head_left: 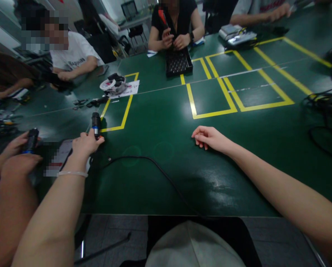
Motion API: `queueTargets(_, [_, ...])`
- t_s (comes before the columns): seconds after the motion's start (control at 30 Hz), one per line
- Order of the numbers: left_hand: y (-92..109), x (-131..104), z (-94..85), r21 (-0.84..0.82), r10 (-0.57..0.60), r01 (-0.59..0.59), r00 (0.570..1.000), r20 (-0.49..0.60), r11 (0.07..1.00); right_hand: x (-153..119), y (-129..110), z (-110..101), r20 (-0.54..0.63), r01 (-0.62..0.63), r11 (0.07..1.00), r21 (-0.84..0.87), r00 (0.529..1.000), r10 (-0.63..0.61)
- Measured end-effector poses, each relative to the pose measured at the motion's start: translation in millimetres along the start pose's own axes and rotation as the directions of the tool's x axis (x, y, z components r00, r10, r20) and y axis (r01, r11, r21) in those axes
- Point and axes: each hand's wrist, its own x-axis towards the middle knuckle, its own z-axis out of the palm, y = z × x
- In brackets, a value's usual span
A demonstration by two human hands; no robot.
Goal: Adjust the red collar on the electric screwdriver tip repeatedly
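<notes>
My left hand [85, 144], with a pale bracelet at the wrist, reaches to the left side of the green table. Its fingers close around the lower end of a black cylinder with a blue band [96, 121], which stands roughly upright; a bit of orange shows by the thumb. The fingers partly hide the lower end. My right hand [206, 137] rests on the table, its fingers loosely curled, and I see nothing in it. In front of it are rectangles of yellow tape [216, 113].
A black cable [160, 167] runs across the table to its front edge. At left, a co-worker's hand [21, 159] holds a similar black cylinder [31, 140]. Across the table are a black tray [179, 69], rolls of tape [112, 83], silver devices [236, 36] and coiled cables [323, 100].
</notes>
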Motion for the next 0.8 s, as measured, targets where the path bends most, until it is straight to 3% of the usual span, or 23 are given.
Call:
queueTargets(0.53, [9, -1, -10.1, -0.122, -0.011, 0.019, 0.998, 0.064, 0.992, -1, -2, 1, 0.009, -0.012, 0.999, -0.03, 1.0, 0.012])
queueTargets(0.67, [27, -17, -10.2, -0.145, 0.021, -0.017, 0.999, 0.025, 0.989, -1, -1, 1, 0.007, -0.008, 1.0, -0.026, 1.0, 0.009])
queueTargets(0.8, [64, -51, -12.3, -0.167, 0.046, -0.049, 0.999, -0.022, 0.985, 1, 1, 1, 0.005, -0.004, 1.0, -0.023, 1.0, 0.005])
